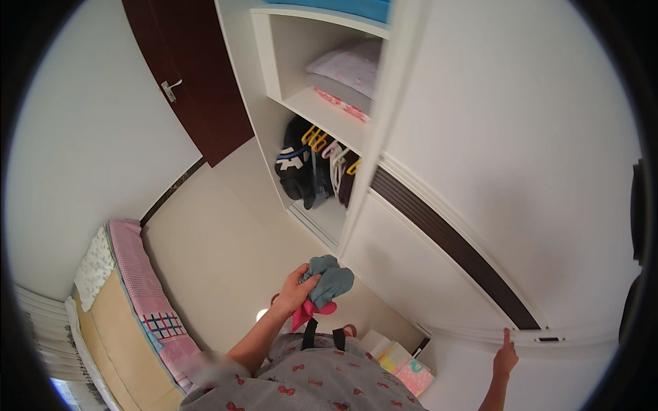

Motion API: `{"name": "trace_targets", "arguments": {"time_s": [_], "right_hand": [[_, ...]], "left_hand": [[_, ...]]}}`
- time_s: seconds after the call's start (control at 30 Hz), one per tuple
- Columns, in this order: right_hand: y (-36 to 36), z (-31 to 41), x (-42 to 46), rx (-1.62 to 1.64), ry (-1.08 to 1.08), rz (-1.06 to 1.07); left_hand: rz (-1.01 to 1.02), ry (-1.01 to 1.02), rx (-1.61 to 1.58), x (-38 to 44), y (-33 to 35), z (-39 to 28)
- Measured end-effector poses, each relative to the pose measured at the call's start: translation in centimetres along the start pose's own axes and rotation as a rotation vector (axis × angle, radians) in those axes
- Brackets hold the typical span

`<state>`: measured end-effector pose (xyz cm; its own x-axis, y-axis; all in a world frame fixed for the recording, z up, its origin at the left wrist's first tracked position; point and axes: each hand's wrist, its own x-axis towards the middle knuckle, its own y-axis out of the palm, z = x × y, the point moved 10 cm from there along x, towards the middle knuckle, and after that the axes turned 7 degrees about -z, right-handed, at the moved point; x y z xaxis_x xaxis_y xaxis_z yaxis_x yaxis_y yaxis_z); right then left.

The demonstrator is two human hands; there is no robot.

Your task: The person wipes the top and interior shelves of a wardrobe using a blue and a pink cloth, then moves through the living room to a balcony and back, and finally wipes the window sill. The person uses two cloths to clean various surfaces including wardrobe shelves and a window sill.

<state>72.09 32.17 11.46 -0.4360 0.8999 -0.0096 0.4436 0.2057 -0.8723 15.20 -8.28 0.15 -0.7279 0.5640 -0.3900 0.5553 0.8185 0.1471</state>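
Observation:
My left hand (300, 293) is closed around a bunched grey-green cloth (329, 282), with a bright pink cloth (311, 312) hanging below it. At the lower right, my right hand (505, 357) has one finger extended up to the edge of the white wardrobe sliding door (426, 246), near the end of its dark ribbed strip (452, 251); the other fingers look curled, and no object shows in them. The wardrobe's left section stands open, showing clothes on hangers (316, 138) and, on the shelf above, folded bedding (347, 69).
A bed with a tan mat (121, 344) and pink bedding (136, 267) lies at the left. A dark red door (195, 77) with a lever handle is at the upper left. Colourful boxes (403, 362) stand on the floor by the wardrobe. A blue item (334, 7) sits on the top shelf.

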Motion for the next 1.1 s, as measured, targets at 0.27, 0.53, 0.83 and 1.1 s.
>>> {"name": "trace_targets", "arguments": {"time_s": [0.27, 0.53, 0.83, 1.1], "right_hand": [[4.8, 14.1, -2.4, 0.208, -0.17, -0.053], [-30.7, 65.0, -6.3, 2.035, -0.329, 0.859], [-40.6, 69.2, 0.0, 1.757, -0.669, 0.385], [-44.5, 65.6, 7.9, 2.041, -0.321, -0.172]], "left_hand": [[0.03, 0.006, -0.048, 4.6, -10.6, -5.5], [0.365, 0.086, 0.09, 8.8, -13.6, -11.4], [0.418, 0.153, -0.176, 12.3, -15.6, -20.4], [0.342, -0.036, -0.682, 17.4, -17.6, -26.9]]}}
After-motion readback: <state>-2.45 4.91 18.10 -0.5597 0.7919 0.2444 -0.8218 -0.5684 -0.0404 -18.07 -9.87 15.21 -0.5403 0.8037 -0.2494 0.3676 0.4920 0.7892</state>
